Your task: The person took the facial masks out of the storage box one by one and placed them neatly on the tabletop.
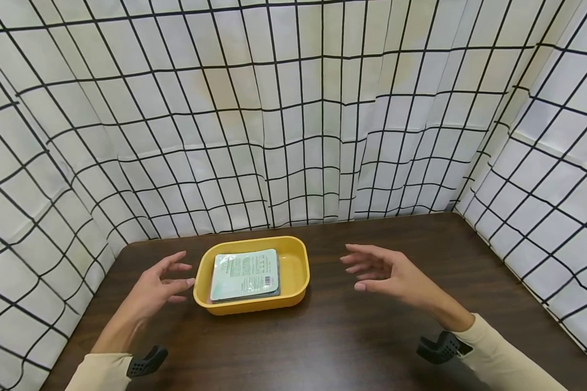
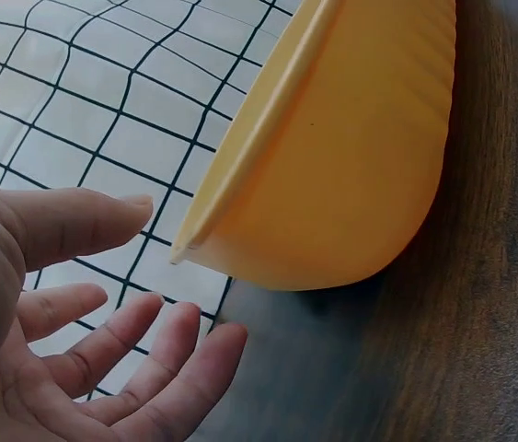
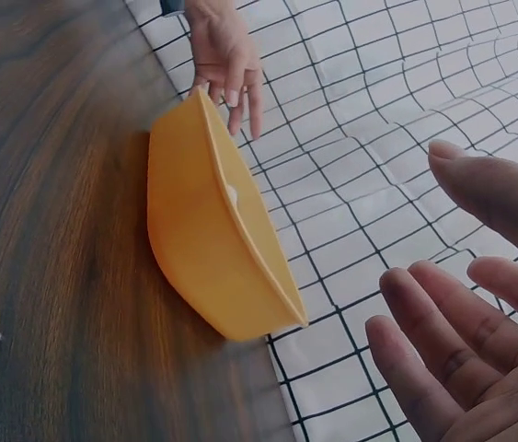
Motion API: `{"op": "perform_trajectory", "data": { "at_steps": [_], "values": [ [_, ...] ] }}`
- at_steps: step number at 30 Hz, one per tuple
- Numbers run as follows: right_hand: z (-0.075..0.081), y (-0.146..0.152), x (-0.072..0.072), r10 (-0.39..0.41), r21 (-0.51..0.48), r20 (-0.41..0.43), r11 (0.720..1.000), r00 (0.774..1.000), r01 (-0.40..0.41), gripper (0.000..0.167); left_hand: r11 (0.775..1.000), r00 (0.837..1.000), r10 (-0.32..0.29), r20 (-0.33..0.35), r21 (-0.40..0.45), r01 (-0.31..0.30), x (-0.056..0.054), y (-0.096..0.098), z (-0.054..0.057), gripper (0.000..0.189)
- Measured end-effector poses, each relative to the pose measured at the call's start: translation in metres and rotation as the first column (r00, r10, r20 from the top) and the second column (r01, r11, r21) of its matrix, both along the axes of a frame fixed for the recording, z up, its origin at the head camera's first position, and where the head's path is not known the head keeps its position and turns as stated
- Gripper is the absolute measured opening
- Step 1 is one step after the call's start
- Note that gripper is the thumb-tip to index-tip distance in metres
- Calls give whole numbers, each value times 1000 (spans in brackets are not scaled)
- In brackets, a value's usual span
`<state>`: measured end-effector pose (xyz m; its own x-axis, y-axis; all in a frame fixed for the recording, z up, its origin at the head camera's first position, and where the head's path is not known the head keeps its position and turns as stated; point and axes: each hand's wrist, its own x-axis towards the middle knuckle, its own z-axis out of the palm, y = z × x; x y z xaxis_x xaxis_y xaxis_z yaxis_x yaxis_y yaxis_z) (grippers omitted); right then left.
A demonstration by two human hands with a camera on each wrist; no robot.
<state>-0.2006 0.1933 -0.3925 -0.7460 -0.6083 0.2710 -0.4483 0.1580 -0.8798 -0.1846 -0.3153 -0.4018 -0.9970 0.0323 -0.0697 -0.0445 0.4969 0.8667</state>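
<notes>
A yellow plastic basin with rounded corners stands on the dark wooden table. Inside it lie flat, pale green printed packets, stacked toward its left side; how many is hidden. My left hand is just left of the basin, fingers spread and loosely bent, holding nothing. In the left wrist view the thumb of that hand is close to the basin's rim with a gap between. To the right of the basin, farther off, my right hand hovers with relaxed fingers and nothing in its grasp. The right wrist view shows the basin beyond that hand.
White cloth walls with a black grid enclose the table at the back and both sides. A black band sits on the left wrist, another on the right.
</notes>
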Motion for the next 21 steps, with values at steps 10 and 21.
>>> {"op": "perform_trajectory", "data": {
  "at_steps": [10,21],
  "values": [
    [-1,-8,-6,15,-21,46,1000,999,-14,70,997,995,-4,101,78,-4,-3,1,-10,80],
    [-5,-23,-14,50,-55,101,997,994,-45,71,978,988,-17,156,206,-16,-2,5,-13,71]
  ]
}}
